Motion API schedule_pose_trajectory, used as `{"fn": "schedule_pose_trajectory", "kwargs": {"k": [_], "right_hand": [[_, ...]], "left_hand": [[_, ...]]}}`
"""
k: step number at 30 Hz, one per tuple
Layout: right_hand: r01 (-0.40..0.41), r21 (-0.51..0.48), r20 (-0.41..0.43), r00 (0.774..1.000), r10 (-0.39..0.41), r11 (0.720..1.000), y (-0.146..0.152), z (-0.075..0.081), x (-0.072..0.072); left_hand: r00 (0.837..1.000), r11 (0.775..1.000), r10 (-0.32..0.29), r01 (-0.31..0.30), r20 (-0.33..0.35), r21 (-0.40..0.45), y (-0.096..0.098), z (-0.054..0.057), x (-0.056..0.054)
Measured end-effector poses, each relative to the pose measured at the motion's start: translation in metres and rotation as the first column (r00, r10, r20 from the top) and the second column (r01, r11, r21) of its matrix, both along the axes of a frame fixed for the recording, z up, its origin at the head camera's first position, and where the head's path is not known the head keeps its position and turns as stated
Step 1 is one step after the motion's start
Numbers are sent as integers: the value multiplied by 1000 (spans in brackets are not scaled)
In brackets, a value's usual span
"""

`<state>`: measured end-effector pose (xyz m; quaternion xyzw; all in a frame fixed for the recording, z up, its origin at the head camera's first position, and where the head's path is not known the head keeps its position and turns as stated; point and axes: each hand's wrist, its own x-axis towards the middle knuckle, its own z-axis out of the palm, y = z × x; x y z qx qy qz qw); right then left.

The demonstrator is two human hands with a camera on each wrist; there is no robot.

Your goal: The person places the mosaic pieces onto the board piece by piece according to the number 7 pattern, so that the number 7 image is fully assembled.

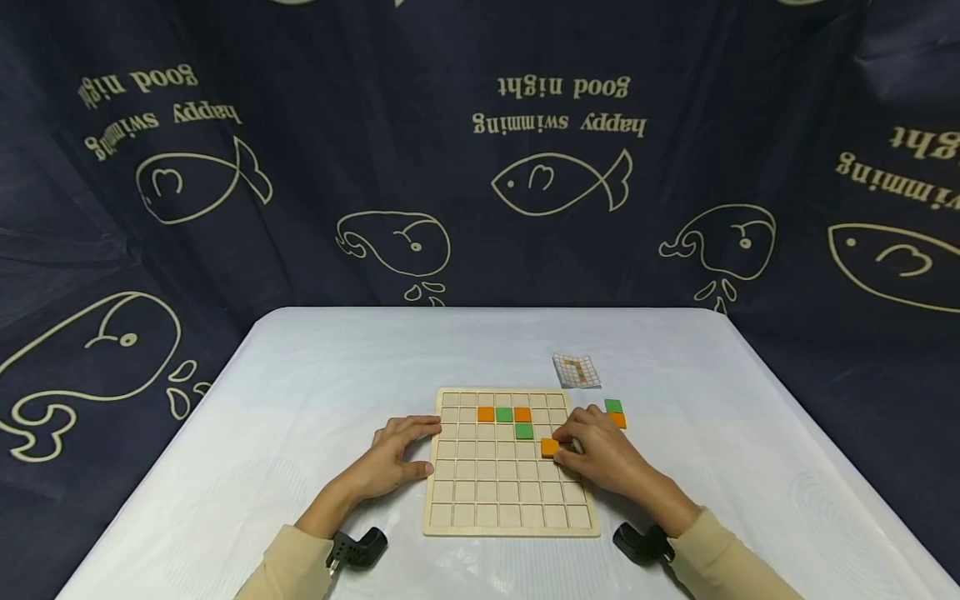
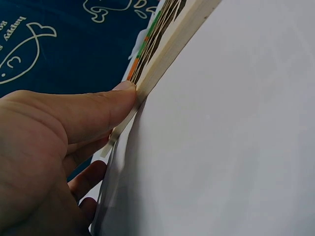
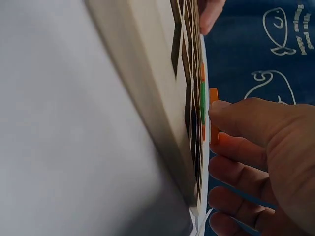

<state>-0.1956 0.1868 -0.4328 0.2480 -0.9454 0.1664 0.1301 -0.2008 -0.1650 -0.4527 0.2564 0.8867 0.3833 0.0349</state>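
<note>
**Pinching an orange tile [image 1: 549, 448] over the board [image 1: 512, 531]**

With the right hand [image 1: 603, 450], gripping it between thumb and fingers drawn together, at the board's right side. With the left hand [image 1: 392, 460], resting thumb and fingers, spread apart, against the board's left edge. Already in the grid: three tiles [image 1: 504, 414] in a row and a green tile [image 1: 524, 431] nearer. On the table [image 1: 360, 350], just beyond: a card [image 1: 577, 371].
</note>
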Motion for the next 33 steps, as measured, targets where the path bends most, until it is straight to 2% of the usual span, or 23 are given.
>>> {"fn": "schedule_pose_trajectory", "kwargs": {"k": [22, 33], "right_hand": [[-85, 39, 8, 996, 85, 996, -23, 2, -3], [-90, 75, -12, 996, 91, 993, -25, 7, -5]], "left_hand": [[1000, 1000, -1, 1, -7, -2, 0, -1, -1], [1000, 1000, -1, 0, -18, -9, 0, -2, -1]]}}
